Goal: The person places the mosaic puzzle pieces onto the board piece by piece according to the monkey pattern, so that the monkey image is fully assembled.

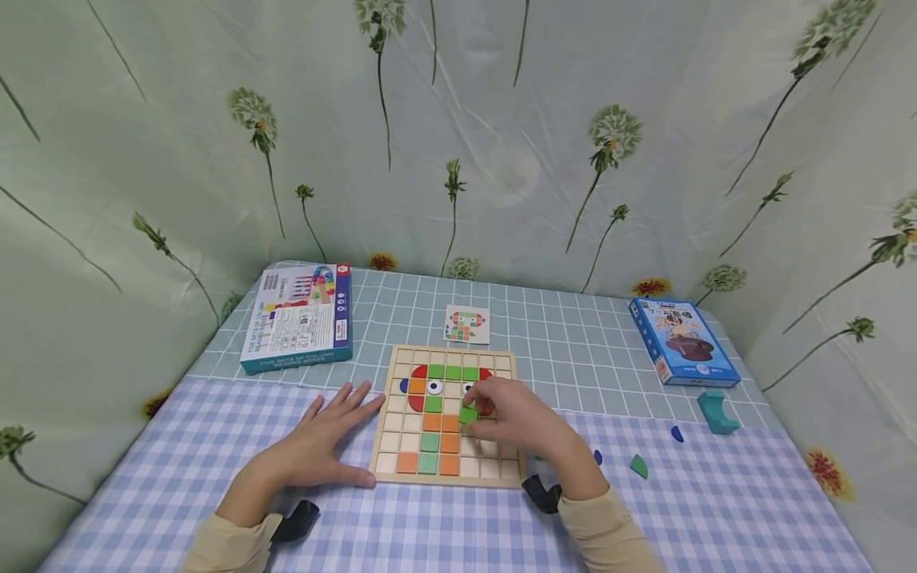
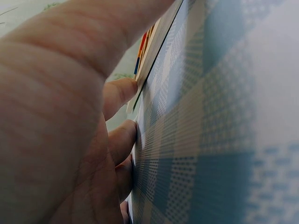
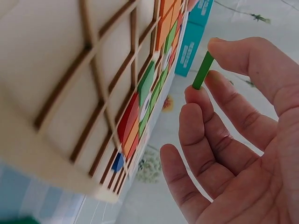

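A wooden grid board [image 1: 489, 468] lies on the checked cloth, with coloured tiles and two eye pieces set in its cells. My left hand [image 1: 325, 438] rests spread on the cloth, its thumb and index fingertip right at the board's left edge. Over the right half of the board, my right hand [image 1: 516, 410] pinches a green tile [image 3: 203, 70] between thumb and fingertips. That tile stands edge-on in the right wrist view, apart from the board there. The right hand covers part of the tile pattern in the head view.
A picture card [image 1: 467, 325] lies behind the board. One box [image 1: 297, 318] stands back left, a blue box [image 1: 684, 342] back right. Right of the board are a teal curved block [image 1: 716, 412], a green quarter-round piece [image 1: 639, 466] and small blue pieces [image 1: 677, 434].
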The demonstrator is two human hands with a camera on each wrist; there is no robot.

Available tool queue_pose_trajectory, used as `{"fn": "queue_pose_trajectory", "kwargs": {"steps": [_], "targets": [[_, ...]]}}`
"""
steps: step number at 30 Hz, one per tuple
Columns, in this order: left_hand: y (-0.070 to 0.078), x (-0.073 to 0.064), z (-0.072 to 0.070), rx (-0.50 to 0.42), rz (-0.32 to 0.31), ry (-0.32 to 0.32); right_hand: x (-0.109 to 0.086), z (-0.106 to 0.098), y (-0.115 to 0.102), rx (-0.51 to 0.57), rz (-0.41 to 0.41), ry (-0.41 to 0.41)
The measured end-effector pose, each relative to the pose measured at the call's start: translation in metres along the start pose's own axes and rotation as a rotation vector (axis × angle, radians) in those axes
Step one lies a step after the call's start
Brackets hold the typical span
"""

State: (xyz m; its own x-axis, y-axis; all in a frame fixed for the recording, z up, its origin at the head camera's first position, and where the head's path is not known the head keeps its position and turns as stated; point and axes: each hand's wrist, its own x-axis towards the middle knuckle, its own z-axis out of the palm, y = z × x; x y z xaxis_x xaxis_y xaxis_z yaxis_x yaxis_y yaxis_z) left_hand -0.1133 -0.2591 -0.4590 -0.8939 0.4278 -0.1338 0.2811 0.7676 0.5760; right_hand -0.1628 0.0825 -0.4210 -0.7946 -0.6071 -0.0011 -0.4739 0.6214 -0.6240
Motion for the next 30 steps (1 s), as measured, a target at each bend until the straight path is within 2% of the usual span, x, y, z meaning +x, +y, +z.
{"fn": "queue_pose_trajectory", "kwargs": {"steps": [8, 19, 24, 30], "targets": [[-0.001, 0.000, 0.000, -0.003, -0.003, -0.003, 0.007, 0.010, -0.011, -0.043, -0.051, -0.014], [0.000, 0.000, 0.000, 0.017, -0.001, -0.003, 0.016, 0.024, -0.023, -0.075, -0.065, -0.090], [-0.001, 0.001, 0.000, 0.016, -0.001, -0.003, 0.022, 0.031, -0.030, -0.121, -0.061, -0.125], [-0.002, 0.002, 0.000, 0.018, 0.001, -0.003, 0.032, 0.039, -0.035, -0.181, -0.097, -0.161]]}}
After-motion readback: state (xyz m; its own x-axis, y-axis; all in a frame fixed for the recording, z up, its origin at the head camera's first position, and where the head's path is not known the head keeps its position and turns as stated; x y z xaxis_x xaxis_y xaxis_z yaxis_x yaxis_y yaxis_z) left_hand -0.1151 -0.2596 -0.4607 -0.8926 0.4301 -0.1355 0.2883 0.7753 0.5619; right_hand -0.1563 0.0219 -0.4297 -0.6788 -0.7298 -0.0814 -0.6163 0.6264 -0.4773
